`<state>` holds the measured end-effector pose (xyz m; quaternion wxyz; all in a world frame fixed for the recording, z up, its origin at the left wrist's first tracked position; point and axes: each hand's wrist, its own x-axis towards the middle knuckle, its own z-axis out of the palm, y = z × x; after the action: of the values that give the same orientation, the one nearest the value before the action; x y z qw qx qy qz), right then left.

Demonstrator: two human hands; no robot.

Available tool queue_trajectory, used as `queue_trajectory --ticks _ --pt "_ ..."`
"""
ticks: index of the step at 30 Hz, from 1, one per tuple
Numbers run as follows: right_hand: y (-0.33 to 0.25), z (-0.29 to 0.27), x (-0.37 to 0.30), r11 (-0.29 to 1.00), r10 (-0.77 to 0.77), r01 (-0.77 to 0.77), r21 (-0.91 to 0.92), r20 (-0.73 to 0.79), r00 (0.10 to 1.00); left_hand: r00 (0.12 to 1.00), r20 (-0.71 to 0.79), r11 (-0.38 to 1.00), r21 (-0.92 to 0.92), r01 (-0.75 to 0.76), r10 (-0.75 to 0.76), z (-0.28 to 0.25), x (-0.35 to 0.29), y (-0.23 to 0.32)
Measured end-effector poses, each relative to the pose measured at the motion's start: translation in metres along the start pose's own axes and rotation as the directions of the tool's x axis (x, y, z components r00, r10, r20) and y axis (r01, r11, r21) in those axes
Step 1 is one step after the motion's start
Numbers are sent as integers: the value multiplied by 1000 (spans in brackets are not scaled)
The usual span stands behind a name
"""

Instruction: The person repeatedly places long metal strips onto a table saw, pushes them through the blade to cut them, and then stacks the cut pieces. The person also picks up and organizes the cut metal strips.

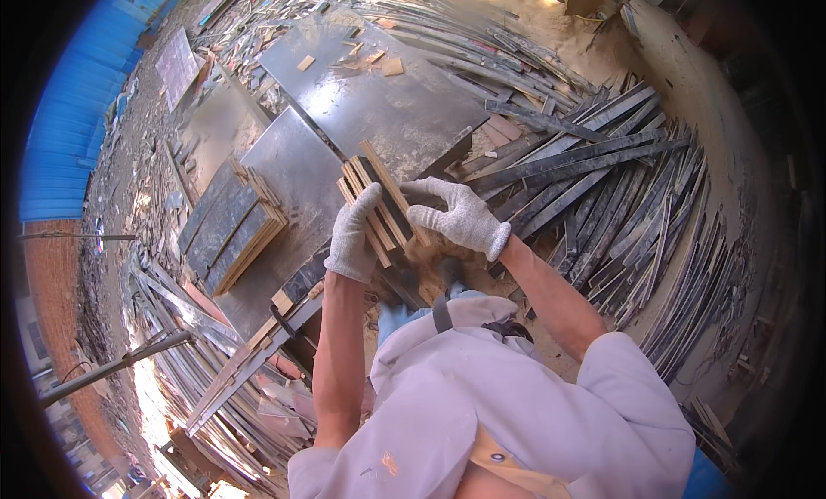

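Left hand out front, holding boards from left side. Right hand bent at right, thumb and fingers apart; can't tell if touching.

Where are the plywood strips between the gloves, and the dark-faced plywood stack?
Plywood strips [390, 219]: head view, middle of the bundle.
Dark-faced plywood stack [225, 222]: head view, its top face.

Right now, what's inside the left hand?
The left hand grips a bundle of wood strips; their upper edges and far ends show. Their underside and the part covered by the hand cannot be seen.
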<state>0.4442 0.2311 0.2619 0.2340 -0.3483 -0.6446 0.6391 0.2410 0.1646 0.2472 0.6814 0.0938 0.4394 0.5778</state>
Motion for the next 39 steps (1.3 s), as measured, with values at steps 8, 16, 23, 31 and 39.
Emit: queue_trajectory --ticks 8,16,23,31,39 --pt "21 -90 -70 897 44 118 427 -351 935 965 250 988 -115 106 -74 89 7 -37" --pt "177 -176 -277 619 545 -20 785 -411 730 942 279 977 153 146 -185 145 27 -166" --pt "76 -446 -679 828 387 524 200 -880 -275 951 188 915 369 162 -244 227 -8 -230" --pt "33 -412 -441 925 301 150 348 -916 266 923 284 869 486 97 -261 206 40 -214" --pt "58 -132 -179 979 79 -153 -136 -438 896 966 151 967 176 184 -212 194 25 -160"
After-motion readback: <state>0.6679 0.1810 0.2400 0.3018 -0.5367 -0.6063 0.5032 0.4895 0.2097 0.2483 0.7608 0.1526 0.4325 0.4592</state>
